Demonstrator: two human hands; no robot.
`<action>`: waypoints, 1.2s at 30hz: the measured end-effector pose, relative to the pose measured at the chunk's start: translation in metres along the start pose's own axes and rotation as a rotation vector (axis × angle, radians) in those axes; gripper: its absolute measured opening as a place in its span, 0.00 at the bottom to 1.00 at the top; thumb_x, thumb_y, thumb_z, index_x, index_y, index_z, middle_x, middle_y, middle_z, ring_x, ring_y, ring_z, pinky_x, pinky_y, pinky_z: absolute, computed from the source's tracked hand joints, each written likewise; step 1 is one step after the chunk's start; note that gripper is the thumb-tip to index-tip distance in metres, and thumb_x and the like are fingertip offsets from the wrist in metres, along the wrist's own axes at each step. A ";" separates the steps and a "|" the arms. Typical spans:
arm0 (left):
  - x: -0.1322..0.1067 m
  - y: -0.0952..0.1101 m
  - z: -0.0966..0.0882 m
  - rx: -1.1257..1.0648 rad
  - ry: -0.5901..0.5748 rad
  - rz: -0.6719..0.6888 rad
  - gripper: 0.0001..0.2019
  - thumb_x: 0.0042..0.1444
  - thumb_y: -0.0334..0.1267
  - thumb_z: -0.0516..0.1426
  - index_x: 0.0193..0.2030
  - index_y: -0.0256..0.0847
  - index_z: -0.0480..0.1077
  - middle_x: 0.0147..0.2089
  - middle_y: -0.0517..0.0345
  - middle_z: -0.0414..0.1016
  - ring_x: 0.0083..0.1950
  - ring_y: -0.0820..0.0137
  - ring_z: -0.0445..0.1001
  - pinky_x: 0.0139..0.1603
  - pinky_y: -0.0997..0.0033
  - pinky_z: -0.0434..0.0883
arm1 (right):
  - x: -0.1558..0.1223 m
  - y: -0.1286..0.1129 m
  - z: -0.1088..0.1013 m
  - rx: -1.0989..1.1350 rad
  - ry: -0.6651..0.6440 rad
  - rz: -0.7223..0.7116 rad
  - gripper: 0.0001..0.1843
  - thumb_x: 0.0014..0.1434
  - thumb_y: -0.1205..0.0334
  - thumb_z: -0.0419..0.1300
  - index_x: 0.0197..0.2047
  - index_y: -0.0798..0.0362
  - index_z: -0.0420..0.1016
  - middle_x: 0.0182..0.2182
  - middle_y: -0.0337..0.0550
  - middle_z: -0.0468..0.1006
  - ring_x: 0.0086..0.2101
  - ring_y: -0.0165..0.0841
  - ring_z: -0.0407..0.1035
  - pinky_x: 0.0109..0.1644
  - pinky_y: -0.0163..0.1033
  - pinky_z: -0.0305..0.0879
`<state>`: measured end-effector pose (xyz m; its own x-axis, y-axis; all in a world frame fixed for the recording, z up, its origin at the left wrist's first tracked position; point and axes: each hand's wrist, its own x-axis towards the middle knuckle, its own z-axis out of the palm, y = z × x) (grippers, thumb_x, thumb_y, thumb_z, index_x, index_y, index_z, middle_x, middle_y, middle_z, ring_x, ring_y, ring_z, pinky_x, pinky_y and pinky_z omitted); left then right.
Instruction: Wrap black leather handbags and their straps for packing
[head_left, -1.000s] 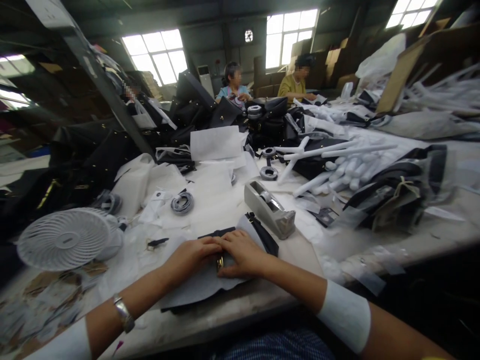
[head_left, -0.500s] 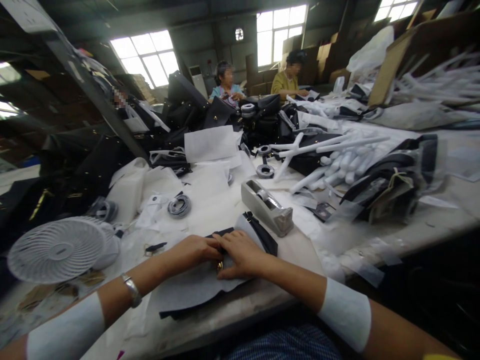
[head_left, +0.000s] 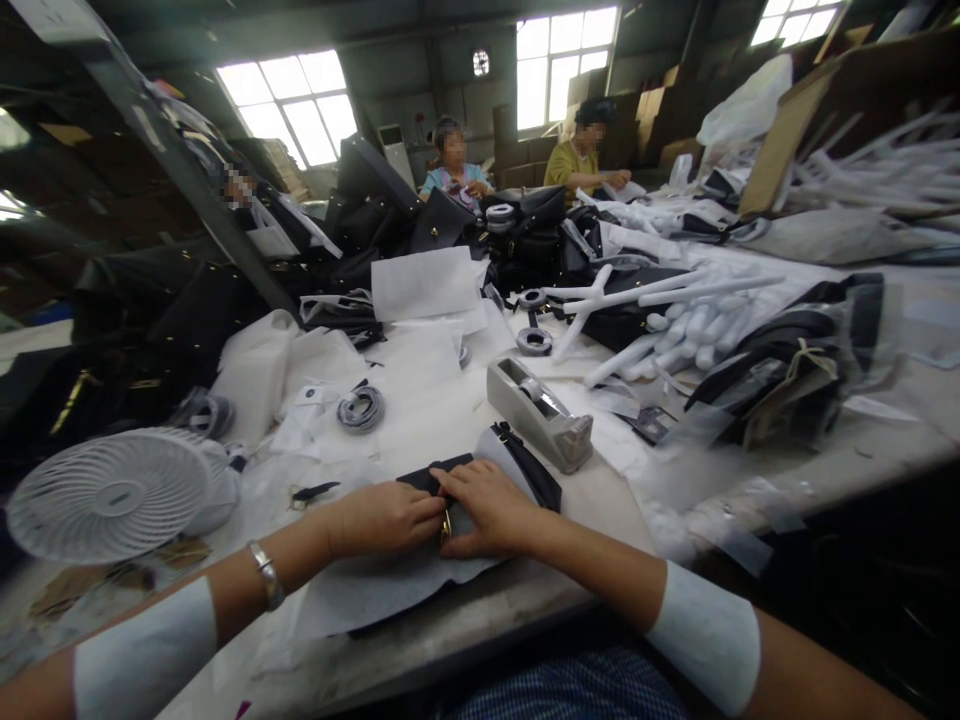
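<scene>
A black handbag [head_left: 541, 478] lies at the table's front edge, partly covered by white tissue paper [head_left: 390, 598]. My left hand [head_left: 391, 518] comes in from the left, fingers curled together at the bag's black edge beside a gold metal fitting [head_left: 446, 524]. From the right, my right hand [head_left: 491, 510] grips the bag, fingers bent over its top and thumb below the fitting. The fingertips of both hands nearly meet, and what lies beneath them is hidden. Just behind the bag stands a grey tape dispenser [head_left: 538, 415].
A white fan [head_left: 112, 497] stands at the left, near a wrapped strap coil [head_left: 360, 408]. White foam tubes [head_left: 690, 325] and a plastic-wrapped black bag [head_left: 780, 350] lie at the right. Black bags [head_left: 442, 222] are heaped behind. Two people sit across the table.
My left hand has shifted slightly down, uncovering more black edge. The gold fitting shows more between my hands. My right hand stays nearly in place; the view shifts slightly.
</scene>
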<state>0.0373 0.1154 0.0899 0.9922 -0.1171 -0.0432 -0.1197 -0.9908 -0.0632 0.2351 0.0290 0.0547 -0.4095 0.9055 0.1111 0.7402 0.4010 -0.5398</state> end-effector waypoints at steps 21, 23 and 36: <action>0.000 0.016 0.019 -0.042 0.067 -0.188 0.07 0.65 0.28 0.50 0.42 0.39 0.68 0.39 0.53 0.75 0.35 0.67 0.75 0.37 0.69 0.74 | 0.000 -0.003 -0.003 -0.001 -0.025 -0.007 0.49 0.49 0.47 0.70 0.67 0.61 0.60 0.55 0.56 0.73 0.54 0.50 0.65 0.61 0.51 0.57; -0.002 0.019 0.019 -0.089 0.081 -0.236 0.07 0.64 0.28 0.50 0.42 0.40 0.68 0.40 0.54 0.75 0.34 0.69 0.75 0.34 0.72 0.72 | 0.000 -0.004 -0.004 -0.006 -0.024 -0.008 0.49 0.49 0.47 0.70 0.67 0.61 0.60 0.55 0.56 0.73 0.54 0.50 0.65 0.61 0.52 0.57; 0.009 0.026 0.001 -0.388 0.049 -0.450 0.06 0.56 0.26 0.54 0.33 0.41 0.68 0.33 0.59 0.74 0.33 0.69 0.74 0.33 0.74 0.69 | -0.002 -0.002 0.001 0.004 -0.002 -0.021 0.47 0.48 0.47 0.71 0.67 0.57 0.61 0.54 0.53 0.73 0.54 0.48 0.65 0.60 0.51 0.57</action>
<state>0.0435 0.0888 0.0863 0.9438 0.3265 -0.0503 0.3259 -0.8948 0.3051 0.2338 0.0265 0.0551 -0.4259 0.8966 0.1211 0.7291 0.4194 -0.5408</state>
